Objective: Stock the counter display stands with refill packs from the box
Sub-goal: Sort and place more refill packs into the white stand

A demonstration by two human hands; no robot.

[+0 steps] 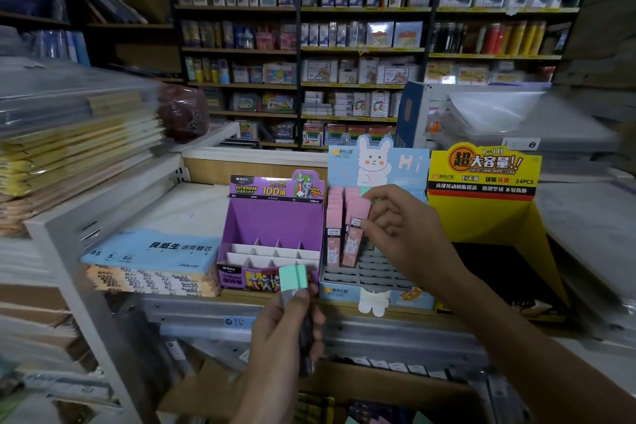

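Right fingers pinch one pink pack; left fingers grip mint-capped pack.

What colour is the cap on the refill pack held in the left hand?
Mint green. The cap tops the refill pack; head view shows it best.

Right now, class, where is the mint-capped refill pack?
The mint-capped pack sits low centre in the head view, gripped by the left hand just in front of the purple display stand, left of the blue rabbit stand.
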